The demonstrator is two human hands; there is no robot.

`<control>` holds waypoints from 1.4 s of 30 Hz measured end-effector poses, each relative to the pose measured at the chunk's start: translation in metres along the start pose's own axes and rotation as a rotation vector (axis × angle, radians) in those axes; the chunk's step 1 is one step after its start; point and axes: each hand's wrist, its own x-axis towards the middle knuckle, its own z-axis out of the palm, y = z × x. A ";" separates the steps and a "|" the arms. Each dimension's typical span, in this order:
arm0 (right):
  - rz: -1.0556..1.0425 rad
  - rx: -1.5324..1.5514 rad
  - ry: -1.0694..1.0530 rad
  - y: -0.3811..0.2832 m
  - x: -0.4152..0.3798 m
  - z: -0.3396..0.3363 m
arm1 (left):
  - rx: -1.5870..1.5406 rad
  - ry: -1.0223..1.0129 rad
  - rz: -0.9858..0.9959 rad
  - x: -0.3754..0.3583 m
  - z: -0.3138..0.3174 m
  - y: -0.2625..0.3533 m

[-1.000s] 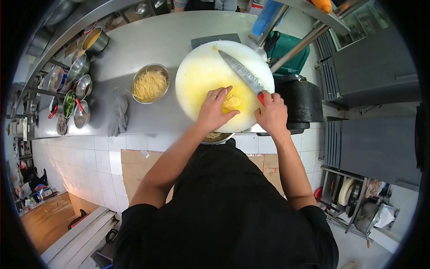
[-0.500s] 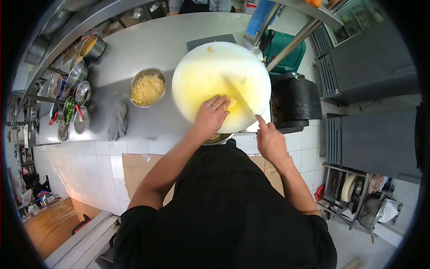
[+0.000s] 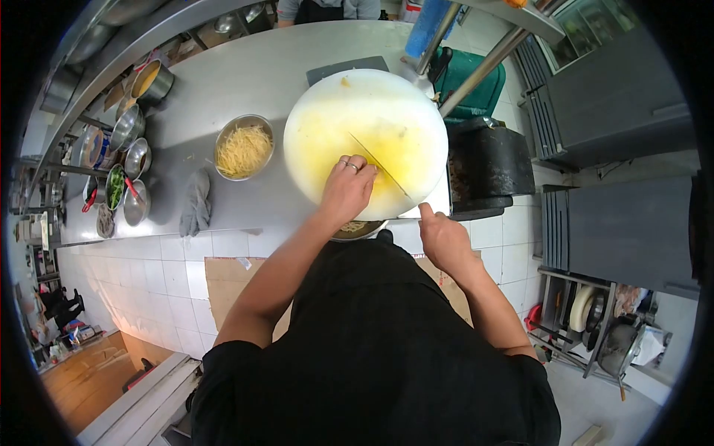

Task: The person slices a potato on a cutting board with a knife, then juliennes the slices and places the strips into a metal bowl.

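Observation:
A round white cutting board (image 3: 401, 104) with yellow stains lies on the steel table. My right hand (image 3: 445, 239) is closed on the handle of a knife (image 3: 383, 167), whose blade stands edge-down, slanting over the board. Left of the blade, my left hand (image 3: 349, 189) has its fingers curled and pressed on a yellow piece of food, mostly hidden under the fingertips. A metal bowl of pale yellow shreds (image 3: 244, 151) sits left of the board. Below the board's near edge, another bowl with shreds (image 3: 358, 229) partly shows.
A grey cloth (image 3: 196, 204) lies on the steel table (image 3: 223, 82). Metal bowls and pots (image 3: 152, 80) line its left side. At the right are a dark pot (image 3: 494, 163) and a green bin (image 3: 480, 83). Beyond the far edge, a person (image 3: 327, 9) is partly visible.
The knife blade has turned from a flatter, blurred tilt to a thin upright line. My left fingers have curled and now cover more of the yellow piece. My right hand has shifted slightly left and down.

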 end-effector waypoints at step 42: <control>0.003 -0.021 -0.171 -0.011 -0.004 -0.031 | 0.014 0.091 0.010 -0.004 0.007 0.001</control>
